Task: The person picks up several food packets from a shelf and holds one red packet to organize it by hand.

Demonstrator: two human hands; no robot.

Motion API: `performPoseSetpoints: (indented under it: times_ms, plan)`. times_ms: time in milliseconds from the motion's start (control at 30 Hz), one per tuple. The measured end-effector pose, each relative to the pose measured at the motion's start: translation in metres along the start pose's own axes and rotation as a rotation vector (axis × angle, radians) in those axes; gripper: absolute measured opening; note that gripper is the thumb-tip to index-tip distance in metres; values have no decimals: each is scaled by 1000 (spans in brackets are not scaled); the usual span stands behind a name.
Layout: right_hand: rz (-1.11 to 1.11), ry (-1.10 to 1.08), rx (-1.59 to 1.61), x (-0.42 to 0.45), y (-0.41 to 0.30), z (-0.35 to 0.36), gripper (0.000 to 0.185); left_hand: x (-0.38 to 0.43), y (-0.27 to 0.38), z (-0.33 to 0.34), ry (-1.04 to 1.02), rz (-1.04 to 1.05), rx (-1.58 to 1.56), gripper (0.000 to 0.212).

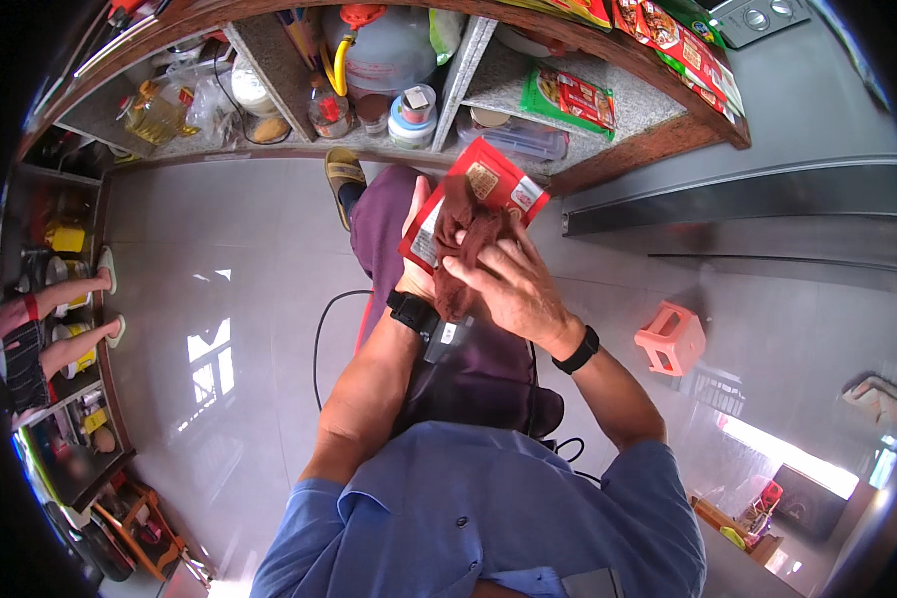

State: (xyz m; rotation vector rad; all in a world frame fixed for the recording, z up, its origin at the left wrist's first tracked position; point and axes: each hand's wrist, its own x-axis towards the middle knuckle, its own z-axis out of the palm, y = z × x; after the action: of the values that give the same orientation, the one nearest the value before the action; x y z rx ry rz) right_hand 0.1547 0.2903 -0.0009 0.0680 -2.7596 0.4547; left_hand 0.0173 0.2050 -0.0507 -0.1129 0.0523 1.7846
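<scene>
A red food packet (pixel 495 168) with printed writing lies across my left hand (pixel 417 276), whose thumb shows along the packet's left edge. My left fingers are hidden beneath the packet. On top of the packet is a bunched brown cloth (pixel 460 247), with its lower end hanging near my left wrist. My right hand (pixel 510 280) presses and grips the cloth against the packet, fingers spread over its folds. Both hands are above my knees, in front of the open shelves.
Ahead, stone shelves (pixel 460 82) hold a large plastic jug (pixel 389 52), bottles, tubs and a green-and-red packet (pixel 568 101). More packets (pixel 680 52) lie on the counter. A pink plastic stool (pixel 671 338) stands at right. Another person's legs (pixel 78 293) show at far left, and cables run beside me.
</scene>
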Motion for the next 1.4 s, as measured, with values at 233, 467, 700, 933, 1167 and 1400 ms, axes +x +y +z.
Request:
performPoseSetpoints:
  times_ms: [233, 467, 700, 933, 1167, 1400]
  plan:
    - [356, 376, 65, 15, 47, -3, 41, 4, 0, 11, 12, -132, -139, 74]
    - [306, 556, 92, 4, 33, -46, 39, 4, 5, -4, 81, -24, -162, 75]
    - [133, 139, 211, -16, -3, 4, 40, 6, -4, 10, -70, 23, -207, 79]
    - [489, 369, 302, 2, 63, 13, 31, 5, 7, -8, -32, -84, -85, 82]
    - [301, 562, 209, 5, 31, -40, 34, 6, 7, -17, -122, -38, -210, 80]
    - [33, 125, 208, 4, -7, 13, 39, -8, -1, 20, -150, 7, -48, 94]
